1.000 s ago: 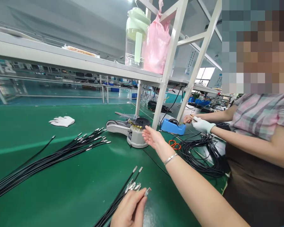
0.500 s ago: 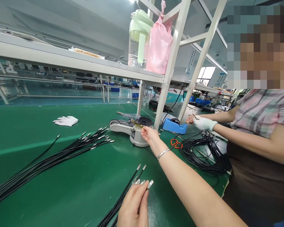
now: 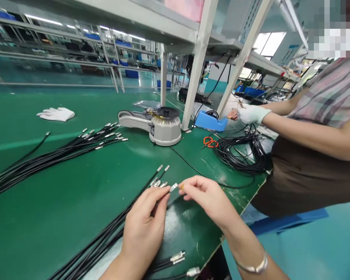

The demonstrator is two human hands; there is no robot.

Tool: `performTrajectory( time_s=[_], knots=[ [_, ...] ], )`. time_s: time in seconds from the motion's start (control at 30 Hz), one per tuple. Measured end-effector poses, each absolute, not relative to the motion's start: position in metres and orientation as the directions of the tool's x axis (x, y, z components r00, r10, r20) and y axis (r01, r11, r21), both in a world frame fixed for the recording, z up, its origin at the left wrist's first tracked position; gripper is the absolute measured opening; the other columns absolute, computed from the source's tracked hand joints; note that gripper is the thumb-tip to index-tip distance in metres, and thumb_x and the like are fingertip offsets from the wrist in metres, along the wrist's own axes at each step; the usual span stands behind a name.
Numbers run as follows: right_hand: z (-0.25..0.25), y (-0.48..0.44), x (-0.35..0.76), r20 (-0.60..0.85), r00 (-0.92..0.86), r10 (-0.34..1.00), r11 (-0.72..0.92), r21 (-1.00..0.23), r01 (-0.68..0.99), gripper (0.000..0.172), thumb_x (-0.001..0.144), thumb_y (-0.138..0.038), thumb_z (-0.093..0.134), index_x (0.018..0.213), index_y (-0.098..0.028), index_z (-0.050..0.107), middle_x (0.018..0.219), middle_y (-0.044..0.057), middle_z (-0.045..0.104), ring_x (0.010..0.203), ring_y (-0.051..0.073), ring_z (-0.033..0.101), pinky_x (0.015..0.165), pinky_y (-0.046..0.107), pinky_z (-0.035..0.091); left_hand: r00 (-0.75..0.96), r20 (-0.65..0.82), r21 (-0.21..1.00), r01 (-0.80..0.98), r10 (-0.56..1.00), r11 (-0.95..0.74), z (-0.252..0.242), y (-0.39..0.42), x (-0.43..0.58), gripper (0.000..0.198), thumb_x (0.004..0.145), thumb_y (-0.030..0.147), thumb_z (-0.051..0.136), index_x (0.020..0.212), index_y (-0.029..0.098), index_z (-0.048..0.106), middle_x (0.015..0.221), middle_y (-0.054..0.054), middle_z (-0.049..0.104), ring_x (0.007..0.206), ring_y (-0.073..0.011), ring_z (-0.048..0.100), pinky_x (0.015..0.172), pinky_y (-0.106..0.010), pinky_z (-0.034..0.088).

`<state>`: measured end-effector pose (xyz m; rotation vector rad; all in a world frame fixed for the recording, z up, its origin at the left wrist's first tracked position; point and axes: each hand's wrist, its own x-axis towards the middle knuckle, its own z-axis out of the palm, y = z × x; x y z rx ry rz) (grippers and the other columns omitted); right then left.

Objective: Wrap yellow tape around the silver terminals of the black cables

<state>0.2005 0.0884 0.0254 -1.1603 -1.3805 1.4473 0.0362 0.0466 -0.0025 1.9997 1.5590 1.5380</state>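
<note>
My left hand (image 3: 146,225) pinches a black cable just behind its silver metal connector (image 3: 174,187), which points to the right. Close by on the right, my right hand (image 3: 207,198) holds a small yellowish piece of tape (image 3: 182,187) between thumb and forefinger, at the connector's tip. Whether the tape touches the metal, I cannot tell. Beneath my left hand runs a bundle of black cables (image 3: 105,229) with silver ends. A round tape dispenser (image 3: 165,130) with yellow tape around its top stands beyond my hands.
Another cable bundle (image 3: 46,159) lies at left, near a white glove (image 3: 56,114). Orange-handled scissors (image 3: 210,142), a blue tape holder (image 3: 210,121) and a coil of black cable (image 3: 242,153) lie at right. A co-worker (image 3: 315,128) stands there. Shelf posts (image 3: 198,66) rise behind the dispenser.
My right hand has come back from the dispenser to the connector in my left hand, carrying the yellowish tape. The view has tilted downward.
</note>
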Motion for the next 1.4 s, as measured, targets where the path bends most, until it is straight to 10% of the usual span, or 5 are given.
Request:
performTrajectory(
  time_s=[0.6, 1.4],
  knots=[
    [0.026, 0.050, 0.182, -0.171, -0.177, 0.969, -0.186, -0.980, -0.067, 0.023, 0.072, -0.035, 0.068, 0.071, -0.013, 0.063, 0.075, 0.007, 0.072, 0.072, 0.018, 0.068, 0.069, 0.030, 0.054, 0.191, 0.749, 0.384, 0.655, 0.635, -0.651, 0.001, 0.037, 0.035, 0.027, 0.081, -0.004, 0.052, 0.097, 0.017, 0.057, 0.086, -0.002, 0.064, 0.080, -0.0106, 0.056, 0.074, -0.024, 0.047],
    [0.023, 0.054, 0.180, -0.174, -0.160, 0.972, -0.190, -0.977, -0.094, 0.019, 0.072, -0.031, 0.069, 0.068, -0.014, 0.063, 0.068, 0.005, 0.072, 0.069, 0.018, 0.071, 0.065, 0.028, 0.057, 0.183, 0.751, 0.360, 0.692, 0.635, -0.626, 0.003, 0.035, 0.036, 0.031, 0.083, 0.000, 0.050, 0.103, 0.020, 0.060, 0.088, -0.003, 0.067, 0.080, -0.0119, 0.059, 0.073, -0.026, 0.048]
  ],
)
